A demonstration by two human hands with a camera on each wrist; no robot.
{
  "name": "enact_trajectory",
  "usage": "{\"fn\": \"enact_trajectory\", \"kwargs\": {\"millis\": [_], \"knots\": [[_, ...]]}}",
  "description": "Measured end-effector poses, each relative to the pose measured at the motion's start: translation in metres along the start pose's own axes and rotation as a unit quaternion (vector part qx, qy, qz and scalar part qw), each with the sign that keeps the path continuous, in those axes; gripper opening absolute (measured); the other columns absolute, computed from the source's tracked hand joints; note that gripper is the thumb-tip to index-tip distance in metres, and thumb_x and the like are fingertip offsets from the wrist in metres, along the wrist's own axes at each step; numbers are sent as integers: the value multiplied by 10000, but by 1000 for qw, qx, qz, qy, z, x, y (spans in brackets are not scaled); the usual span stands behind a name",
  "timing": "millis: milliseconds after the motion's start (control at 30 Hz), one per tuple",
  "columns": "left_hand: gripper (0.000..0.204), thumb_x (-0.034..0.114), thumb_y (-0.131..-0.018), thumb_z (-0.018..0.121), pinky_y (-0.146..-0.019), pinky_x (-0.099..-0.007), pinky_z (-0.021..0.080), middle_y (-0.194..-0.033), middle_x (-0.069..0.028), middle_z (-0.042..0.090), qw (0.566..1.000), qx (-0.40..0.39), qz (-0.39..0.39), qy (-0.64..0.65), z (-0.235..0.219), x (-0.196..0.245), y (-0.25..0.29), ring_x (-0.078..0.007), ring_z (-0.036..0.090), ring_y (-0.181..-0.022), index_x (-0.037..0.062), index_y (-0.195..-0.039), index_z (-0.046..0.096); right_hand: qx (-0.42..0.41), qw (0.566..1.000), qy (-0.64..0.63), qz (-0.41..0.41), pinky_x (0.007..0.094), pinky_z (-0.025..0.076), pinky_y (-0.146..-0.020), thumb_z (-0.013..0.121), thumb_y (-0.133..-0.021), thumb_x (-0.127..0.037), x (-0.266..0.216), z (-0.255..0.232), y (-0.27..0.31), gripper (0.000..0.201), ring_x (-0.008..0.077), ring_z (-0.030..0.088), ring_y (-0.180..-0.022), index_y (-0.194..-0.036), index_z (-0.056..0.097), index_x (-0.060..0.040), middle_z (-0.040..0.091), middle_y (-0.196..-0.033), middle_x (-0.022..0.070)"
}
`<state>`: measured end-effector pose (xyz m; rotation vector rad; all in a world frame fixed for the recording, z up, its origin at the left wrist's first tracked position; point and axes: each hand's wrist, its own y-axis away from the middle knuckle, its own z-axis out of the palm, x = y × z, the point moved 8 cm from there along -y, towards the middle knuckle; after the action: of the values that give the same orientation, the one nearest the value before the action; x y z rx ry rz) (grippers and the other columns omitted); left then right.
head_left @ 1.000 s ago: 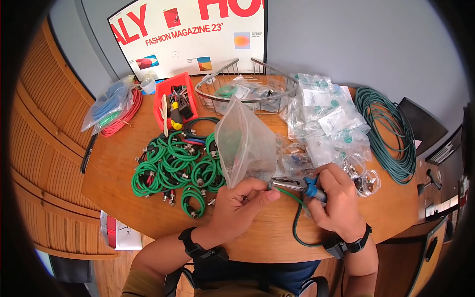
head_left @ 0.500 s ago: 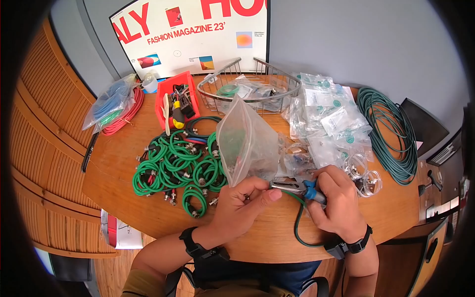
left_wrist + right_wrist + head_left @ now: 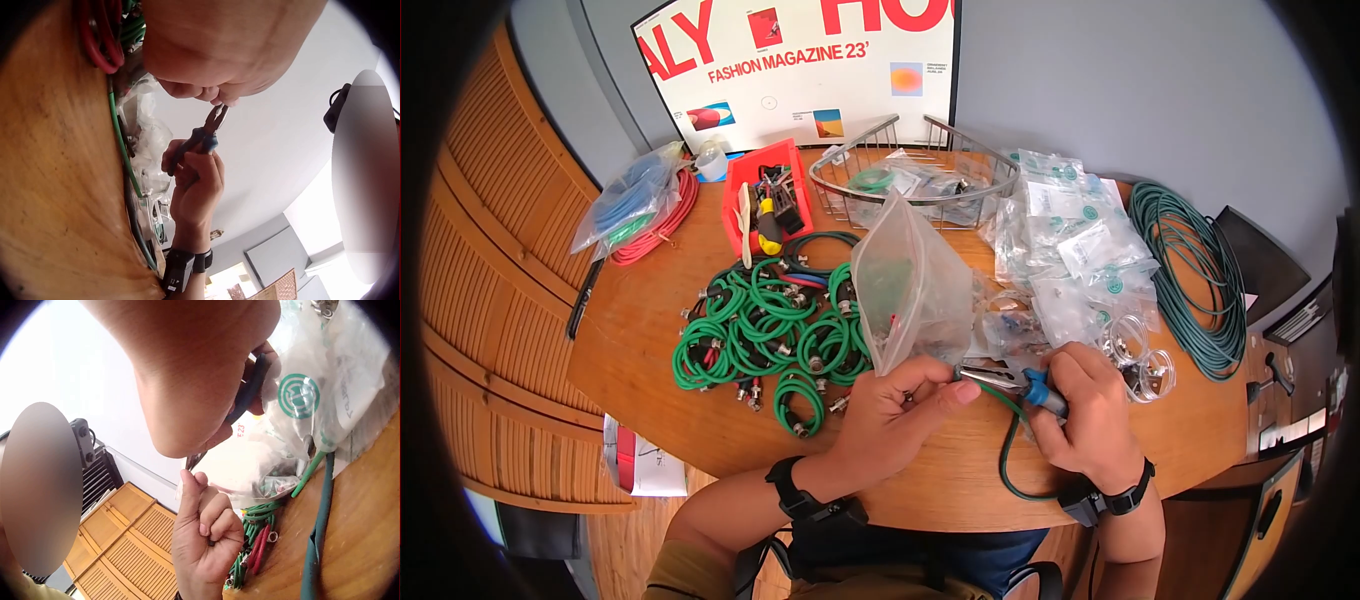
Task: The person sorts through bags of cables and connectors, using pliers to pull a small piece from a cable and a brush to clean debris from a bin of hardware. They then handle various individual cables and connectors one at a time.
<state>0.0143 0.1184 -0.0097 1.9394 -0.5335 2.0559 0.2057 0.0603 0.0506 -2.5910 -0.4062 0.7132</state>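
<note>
In the head view my left hand [image 3: 900,415] pinches a small dark piece [image 3: 957,373] between thumb and forefinger. The nose of the long-nose pliers [image 3: 216,119] reaches right to those fingertips. My right hand [image 3: 1090,405] grips the pliers by their blue handles [image 3: 1045,393], its fingers curled round them. A green cable [image 3: 1010,450] runs under the pliers and bends down toward the right wrist. Just behind the left hand stands an open clear zip bag [image 3: 930,290]. The left fingers mostly hide the pinched piece, and I cannot tell its kind.
Coiled green cables with connectors [image 3: 765,320] pile up left of the bag. Behind them are a red bin of tools [image 3: 735,205] and a wire basket [image 3: 915,197]. Clear plastic bags [image 3: 1080,250], clear coils [image 3: 1150,375] and a dark green cable coil [image 3: 1230,290] lie to the right.
The scene has shifted slightly to the right in the head view. Both hands keep nearly the same place, with the pliers' nose still at the left fingertips.
</note>
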Motion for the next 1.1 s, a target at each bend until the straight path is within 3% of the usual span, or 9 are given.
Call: {"fn": "enact_trajectory", "kwargs": {"millis": [267,467,600,667,767,800,833,967,1100], "knots": [[173,166,-1050,718,-522,-245,325,-640,54,505,995,-5,72,-70,1,22,3,-12,421,-599,6,-990,740,-15,998,-44,40,467,456,-590,687,-707,-116,-2,-1,4,176,420,562,-618,-763,555,-14,548,-683,176],[313,263,-1128,582,-527,-248,316,-626,42,478,995,-46,71,-46,7,23,6,-31,403,-574,-7,-1070,729,-80,975,-166,125,427,424,-542,667,-771,-98,4,7,5,139,409,541,-563,-790,605,26,568,-655,195],[349,293,-1146,536,-527,-256,285,-614,43,443,994,-100,-13,41,11,12,4,-46,371,-556,-13,-1119,702,-147,936,-245,204,401,397,-538,637,-798,-81,14,20,11,119,332,486,-534,-769,621,33,529,-622,188],[343,288,-1149,528,-527,-263,274,-610,46,423,989,-113,-49,80,14,4,3,-55,355,-548,-11,-1132,694,-132,941,-244,192,401,394,-538,632,-803,-80,14,21,9,119,306,479,-535,-779,625,37,514,-618,187],[462,396,-1171,422,-535,-261,252,-638,50,343,967,-134,-84,199,18,-3,2,-76,318,-545,0,-1204,659,-108,947,-239,187,400,386,-540,624,-809,-80,21,24,10,125,267,473,-538,-791,620,44,489,-612,187],[543,470,-1163,366,-541,-262,253,-669,43,320,931,-163,-119,304,21,-3,1,-88,310,-547,5,-1249,632,-98,947,-234,195,400,382,-541,621,-809,-81,24,24,12,131,254,476,-541,-793,611,48,479,-610,188],[627,545,-1154,310,-547,-264,254,-701,36,297,881,-190,-154,405,26,-2,1,-101,302,-549,9,-1294,605,-97,947,-233,197,400,382,-541,621,-809,-81,27,24,13,131,254,476,-541,-793,611,48,479,-610,188],[681,607,-1116,292,-562,-268,271,-749,21,301,865,-203,-208,410,28,-3,5,-113,319,-562,23,-1327,572,-96,940,-258,200,409,376,-538,622,-795,-75,29,25,13,126,305,466,-537,-792,590,47,474,-613,207],[510,473,-1093,394,-567,-279,299,-764,5,358,849,-220,-206,434,30,-2,7,-121,345,-564,28,-1281,561,-84,962,-201,168,420,393,-537,619,-780,-63,26,21,10,117,367,470,-538,-775,565,41,484,-614,223]]}}
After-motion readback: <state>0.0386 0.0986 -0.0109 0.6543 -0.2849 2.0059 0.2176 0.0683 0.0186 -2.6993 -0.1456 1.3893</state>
